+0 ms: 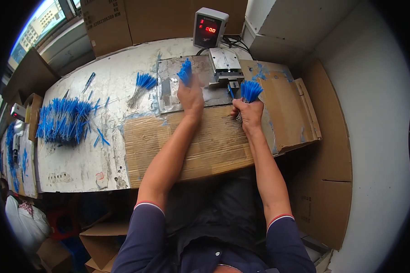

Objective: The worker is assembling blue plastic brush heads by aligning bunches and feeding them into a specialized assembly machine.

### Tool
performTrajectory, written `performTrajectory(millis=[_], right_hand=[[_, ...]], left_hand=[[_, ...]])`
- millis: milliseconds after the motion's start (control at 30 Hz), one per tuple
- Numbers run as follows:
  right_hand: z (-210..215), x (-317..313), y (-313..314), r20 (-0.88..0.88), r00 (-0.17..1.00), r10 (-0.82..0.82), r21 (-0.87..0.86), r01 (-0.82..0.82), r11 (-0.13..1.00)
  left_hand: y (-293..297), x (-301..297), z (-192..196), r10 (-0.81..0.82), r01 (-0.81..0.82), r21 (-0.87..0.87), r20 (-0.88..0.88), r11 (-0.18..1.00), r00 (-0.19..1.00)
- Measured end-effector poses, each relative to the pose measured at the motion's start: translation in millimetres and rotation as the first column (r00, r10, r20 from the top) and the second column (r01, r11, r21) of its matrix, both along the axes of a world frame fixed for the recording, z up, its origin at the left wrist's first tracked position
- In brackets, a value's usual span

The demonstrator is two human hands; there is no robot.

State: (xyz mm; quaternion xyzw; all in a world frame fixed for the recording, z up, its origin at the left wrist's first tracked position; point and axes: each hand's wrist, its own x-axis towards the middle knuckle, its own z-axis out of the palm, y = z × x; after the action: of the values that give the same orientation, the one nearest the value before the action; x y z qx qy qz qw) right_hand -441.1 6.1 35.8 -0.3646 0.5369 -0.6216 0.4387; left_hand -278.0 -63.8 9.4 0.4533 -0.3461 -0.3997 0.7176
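Observation:
My left hand (191,98), slightly blurred, is closed round a bunch of thin blue-ended wire pieces (185,72) above the metal plate (171,100). A second, fuller bunch of blue-ended wire pieces (251,91) stands up out of my right hand (252,113); their thin grey ends show below the fingers. The thumb and forefinger of that hand are close to a single blue piece (231,91) at the front of a small metal machine (225,63). Whether they touch that piece I cannot tell.
A display box with red digits (210,27) stands behind the machine. Left lie a large pile of blue-ended pieces (65,119), a smaller bunch (145,83), loose pieces and a screwdriver (89,81). Cardboard (191,154) covers the front edge; a carton (287,109) sits right, beside a wall.

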Motion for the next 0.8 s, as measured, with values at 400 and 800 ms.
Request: performTrajectory(millis=[400,800], right_hand=[[-2,24,-23,-0.142,0.980,-0.139,0.098,0.153,0.983],[4,17,-17,0.129,0.989,-0.072,0.101,0.059,0.993]], left_hand=[[4,4,-5,-0.052,0.054,-0.033,0.062,0.998,0.997],[11,3,2,0.308,-0.097,-0.331,0.676,0.939,0.670]])
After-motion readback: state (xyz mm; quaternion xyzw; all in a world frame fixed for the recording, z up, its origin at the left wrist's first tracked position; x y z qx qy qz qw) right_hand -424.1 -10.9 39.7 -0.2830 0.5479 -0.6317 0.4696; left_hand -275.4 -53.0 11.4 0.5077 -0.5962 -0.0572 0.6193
